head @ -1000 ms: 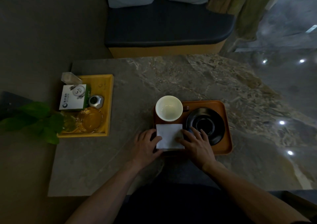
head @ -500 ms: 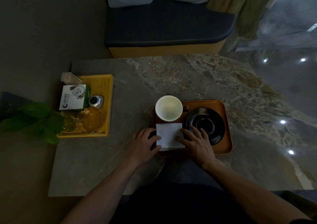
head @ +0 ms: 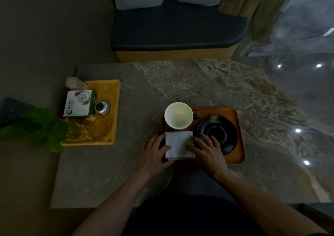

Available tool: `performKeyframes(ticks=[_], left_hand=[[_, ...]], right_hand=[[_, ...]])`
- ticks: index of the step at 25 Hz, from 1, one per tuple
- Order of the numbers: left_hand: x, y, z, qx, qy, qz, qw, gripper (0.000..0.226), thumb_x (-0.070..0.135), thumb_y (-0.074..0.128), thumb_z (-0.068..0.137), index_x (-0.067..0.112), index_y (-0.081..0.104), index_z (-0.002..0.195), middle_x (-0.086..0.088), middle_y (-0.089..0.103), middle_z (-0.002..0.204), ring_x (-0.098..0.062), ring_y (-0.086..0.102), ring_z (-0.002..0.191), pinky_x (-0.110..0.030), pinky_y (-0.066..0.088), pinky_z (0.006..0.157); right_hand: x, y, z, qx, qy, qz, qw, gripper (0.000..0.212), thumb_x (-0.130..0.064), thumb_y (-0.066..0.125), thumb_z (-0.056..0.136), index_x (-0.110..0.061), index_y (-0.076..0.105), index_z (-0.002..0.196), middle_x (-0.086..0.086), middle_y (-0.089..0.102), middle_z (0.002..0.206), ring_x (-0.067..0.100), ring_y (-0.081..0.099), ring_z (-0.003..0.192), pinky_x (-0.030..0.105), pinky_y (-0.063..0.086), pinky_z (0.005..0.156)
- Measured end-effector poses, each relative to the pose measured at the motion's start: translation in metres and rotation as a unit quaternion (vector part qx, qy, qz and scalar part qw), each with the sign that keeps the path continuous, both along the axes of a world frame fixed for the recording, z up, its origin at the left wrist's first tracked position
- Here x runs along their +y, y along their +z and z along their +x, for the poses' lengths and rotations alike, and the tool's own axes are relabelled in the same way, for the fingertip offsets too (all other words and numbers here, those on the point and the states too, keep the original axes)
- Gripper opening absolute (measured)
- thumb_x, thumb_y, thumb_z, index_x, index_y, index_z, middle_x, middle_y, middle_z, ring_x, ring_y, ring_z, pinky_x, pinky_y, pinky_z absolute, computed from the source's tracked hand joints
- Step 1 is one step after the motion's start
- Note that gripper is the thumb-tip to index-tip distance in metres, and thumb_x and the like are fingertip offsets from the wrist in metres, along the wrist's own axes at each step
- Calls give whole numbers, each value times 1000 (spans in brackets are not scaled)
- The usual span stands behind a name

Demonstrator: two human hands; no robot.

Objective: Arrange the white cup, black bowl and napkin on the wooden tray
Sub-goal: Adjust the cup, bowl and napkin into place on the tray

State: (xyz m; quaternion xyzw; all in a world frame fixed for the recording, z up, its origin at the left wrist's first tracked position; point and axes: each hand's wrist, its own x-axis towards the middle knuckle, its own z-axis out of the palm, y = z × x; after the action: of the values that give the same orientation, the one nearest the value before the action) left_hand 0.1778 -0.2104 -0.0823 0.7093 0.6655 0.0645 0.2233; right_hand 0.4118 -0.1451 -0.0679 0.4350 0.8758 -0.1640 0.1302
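Hands frame a folded white napkin (head: 179, 144) at the near left corner of the wooden tray (head: 236, 138). The left hand (head: 155, 154) lies with its fingers (head: 156, 140) straight and relaxed along the napkin's left edge, thumb resting on the cloth. The right hand (head: 207, 153) lies flat too, fingers spread, thumb touching the napkin's right side, fingertips reaching over the near rim of the black bowl (head: 216, 133). Neither hand grips anything. The white cup (head: 178, 115) stands upright at the tray's far left corner, just behind the napkin; the bowl fills the tray's right half. The tray sits on a marbled stone surface (head: 180, 84). Well apart to the left, a yellow tray (head: 115, 98) holds a small box (head: 78, 104) and a glass dish (head: 95, 126), with green leaves (head: 41, 125) beside it.
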Motion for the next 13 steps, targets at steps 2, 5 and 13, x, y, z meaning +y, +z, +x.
performKeyframes(ticks=[2,5,13], left_hand=[[0,-1,1,17,-13,-6,1000,60,56,72,72,25,60,122,-12,42,148,-35,36,137,-57,36,107],[2,-1,6,35,-12,-6,999,57,53,74,71,27,60,119,-13,44,145,-36,39,134,-60,39,104],[3,0,5,35,-12,1,999,55,48,77,71,25,62,118,-14,45,144,-37,39,134,-59,37,105]], right_hand=[[0,1,0,2,1,2,1000,56,-54,58,87,-41,41,138,4,29,158,38,14,147,62,11,116],[0,0,0,1,-2,1,1000,56,-53,57,88,-42,39,139,4,26,159,37,11,148,62,8,117],[-1,-1,-2,-4,-2,-4,1000,54,-49,57,89,-43,38,139,1,22,161,35,5,149,61,3,117]])
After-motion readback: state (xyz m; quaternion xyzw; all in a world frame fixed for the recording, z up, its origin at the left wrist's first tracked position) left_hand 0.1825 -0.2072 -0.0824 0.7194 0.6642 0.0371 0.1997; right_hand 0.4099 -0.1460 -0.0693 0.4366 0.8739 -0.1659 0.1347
